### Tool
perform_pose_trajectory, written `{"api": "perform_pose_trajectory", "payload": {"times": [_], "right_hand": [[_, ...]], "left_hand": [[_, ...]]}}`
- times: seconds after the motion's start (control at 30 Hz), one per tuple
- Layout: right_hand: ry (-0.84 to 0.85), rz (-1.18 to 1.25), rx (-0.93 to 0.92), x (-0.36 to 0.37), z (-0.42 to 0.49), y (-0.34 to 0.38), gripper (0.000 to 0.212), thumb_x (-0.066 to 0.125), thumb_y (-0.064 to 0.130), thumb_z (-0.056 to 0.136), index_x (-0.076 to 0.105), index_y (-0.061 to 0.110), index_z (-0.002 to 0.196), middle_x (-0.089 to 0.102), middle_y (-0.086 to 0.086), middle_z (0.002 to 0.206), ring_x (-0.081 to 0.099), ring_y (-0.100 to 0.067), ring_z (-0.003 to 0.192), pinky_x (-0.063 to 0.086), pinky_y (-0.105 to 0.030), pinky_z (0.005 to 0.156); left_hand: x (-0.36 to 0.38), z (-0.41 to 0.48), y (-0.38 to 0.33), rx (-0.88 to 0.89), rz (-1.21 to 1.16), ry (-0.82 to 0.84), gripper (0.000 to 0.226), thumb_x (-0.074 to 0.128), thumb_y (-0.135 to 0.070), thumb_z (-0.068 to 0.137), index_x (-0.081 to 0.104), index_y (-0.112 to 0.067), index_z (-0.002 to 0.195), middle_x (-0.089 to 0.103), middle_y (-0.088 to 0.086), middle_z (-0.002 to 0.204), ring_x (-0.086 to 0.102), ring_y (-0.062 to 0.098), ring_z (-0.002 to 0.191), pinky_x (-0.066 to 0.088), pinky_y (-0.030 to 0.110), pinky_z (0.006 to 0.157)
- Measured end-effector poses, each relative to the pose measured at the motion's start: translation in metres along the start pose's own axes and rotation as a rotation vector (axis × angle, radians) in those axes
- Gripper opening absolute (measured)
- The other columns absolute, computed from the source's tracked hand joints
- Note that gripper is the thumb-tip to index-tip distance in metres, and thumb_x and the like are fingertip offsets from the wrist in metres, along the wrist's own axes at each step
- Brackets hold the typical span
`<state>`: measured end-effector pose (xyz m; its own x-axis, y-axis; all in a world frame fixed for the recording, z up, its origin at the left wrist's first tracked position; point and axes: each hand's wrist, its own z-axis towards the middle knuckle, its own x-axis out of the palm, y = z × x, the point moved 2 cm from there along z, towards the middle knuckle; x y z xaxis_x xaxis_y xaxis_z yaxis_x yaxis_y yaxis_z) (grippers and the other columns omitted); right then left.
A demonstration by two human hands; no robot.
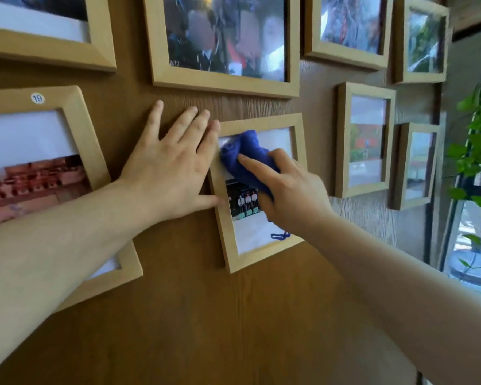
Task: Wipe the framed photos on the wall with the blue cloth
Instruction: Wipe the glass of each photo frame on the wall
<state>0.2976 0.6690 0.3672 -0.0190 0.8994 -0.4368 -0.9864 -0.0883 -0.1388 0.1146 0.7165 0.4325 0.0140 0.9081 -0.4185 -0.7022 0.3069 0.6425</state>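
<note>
A small light-wood framed photo hangs on the brown wood-grain wall, near the middle of the view. My right hand presses a bunched blue cloth against the upper part of its glass, forefinger stretched over the cloth. A loose blue thread dangles by the frame's lower right corner. My left hand lies flat on the wall, fingers spread, its fingertips and thumb touching the frame's left edge.
Several more wooden frames surround it: a large one above, one with a "19" sticker at the left, two columns of smaller ones at the right. A green trailing plant and a water bottle stand at the far right.
</note>
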Motion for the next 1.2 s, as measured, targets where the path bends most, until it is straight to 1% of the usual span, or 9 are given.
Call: {"api": "perform_pose_trajectory", "payload": {"times": [0.1,0.23,0.3,0.57,0.73,0.9,1.0,1.1,1.2], "right_hand": [[-0.026,-0.015,0.077,0.003,-0.010,-0.024,0.055,0.058,0.022,0.081,0.045,0.025,0.134,0.053,-0.010,0.106,0.052,-0.025,0.076,0.040,-0.028,0.049],[-0.066,0.048,0.294,0.005,-0.016,-0.046,0.059,0.058,0.019,0.079,0.043,0.031,0.134,0.050,-0.003,0.104,0.045,-0.019,0.071,0.047,-0.035,0.048],[-0.059,0.067,0.317,0.005,-0.015,-0.045,0.059,0.056,0.020,0.080,0.039,0.033,0.136,0.048,-0.001,0.105,0.045,-0.018,0.072,0.048,-0.035,0.049],[0.097,0.155,-0.045,0.014,-0.027,0.006,0.058,0.047,0.029,0.082,0.034,0.031,0.139,0.048,-0.005,0.106,0.045,-0.014,0.072,0.048,-0.031,0.052],[0.046,0.061,0.017,0.016,-0.041,-0.028,0.051,0.047,0.026,0.081,0.049,0.028,0.132,0.052,-0.005,0.103,0.050,-0.020,0.075,0.038,-0.024,0.049],[0.006,0.051,0.185,0.016,-0.052,-0.046,0.056,0.054,0.018,0.077,0.047,0.025,0.132,0.051,-0.006,0.099,0.044,-0.018,0.069,0.039,-0.027,0.046],[0.106,0.115,0.021,0.019,-0.054,-0.022,0.055,0.049,0.024,0.080,0.042,0.026,0.135,0.050,-0.006,0.105,0.044,-0.015,0.073,0.045,-0.031,0.048],[0.241,0.085,-0.187,0.025,-0.059,-0.004,0.054,0.046,0.027,0.082,0.039,0.027,0.136,0.050,-0.008,0.108,0.049,-0.019,0.077,0.042,-0.027,0.050],[0.273,0.041,-0.235,0.022,-0.058,-0.015,0.051,0.048,0.026,0.085,0.040,0.028,0.134,0.051,-0.008,0.109,0.052,-0.023,0.083,0.046,-0.032,0.049]], "left_hand": [[0.000,-0.001,-0.001,-0.007,-0.023,0.012,0.115,0.035,-0.083,0.069,0.007,-0.006,0.150,0.016,0.018,0.160,0.010,0.030,0.148,0.008,0.062,0.116],[0.005,-0.002,-0.002,-0.014,-0.002,0.021,0.117,0.036,-0.084,0.070,-0.003,-0.007,0.150,0.007,0.016,0.162,0.002,0.028,0.149,0.004,0.060,0.117],[0.005,-0.001,-0.002,-0.019,-0.006,0.018,0.117,0.035,-0.084,0.071,-0.004,-0.007,0.150,0.006,0.015,0.162,0.001,0.028,0.149,0.004,0.060,0.117],[0.001,-0.001,-0.002,-0.010,-0.028,0.011,0.115,0.039,-0.080,0.069,0.006,-0.006,0.150,0.017,0.018,0.160,0.011,0.030,0.148,0.008,0.061,0.117],[0.004,0.000,0.000,-0.016,-0.030,0.014,0.115,0.030,-0.083,0.067,0.006,-0.007,0.150,0.017,0.017,0.160,0.010,0.029,0.148,0.008,0.061,0.117],[0.005,0.000,0.000,-0.022,-0.032,0.008,0.115,0.031,-0.084,0.068,0.003,-0.008,0.151,0.014,0.016,0.161,0.007,0.028,0.149,0.006,0.060,0.117],[0.004,-0.001,0.000,-0.016,-0.036,0.003,0.115,0.034,-0.083,0.069,0.003,-0.007,0.150,0.015,0.017,0.160,0.008,0.029,0.149,0.007,0.061,0.117],[0.004,-0.001,-0.001,-0.018,-0.035,0.000,0.116,0.038,-0.082,0.070,0.001,-0.008,0.150,0.012,0.017,0.161,0.006,0.029,0.149,0.005,0.060,0.118],[0.004,-0.001,-0.001,-0.018,-0.039,0.003,0.117,0.040,-0.082,0.070,0.000,-0.008,0.150,0.011,0.016,0.161,0.005,0.029,0.149,0.004,0.060,0.118]]}}
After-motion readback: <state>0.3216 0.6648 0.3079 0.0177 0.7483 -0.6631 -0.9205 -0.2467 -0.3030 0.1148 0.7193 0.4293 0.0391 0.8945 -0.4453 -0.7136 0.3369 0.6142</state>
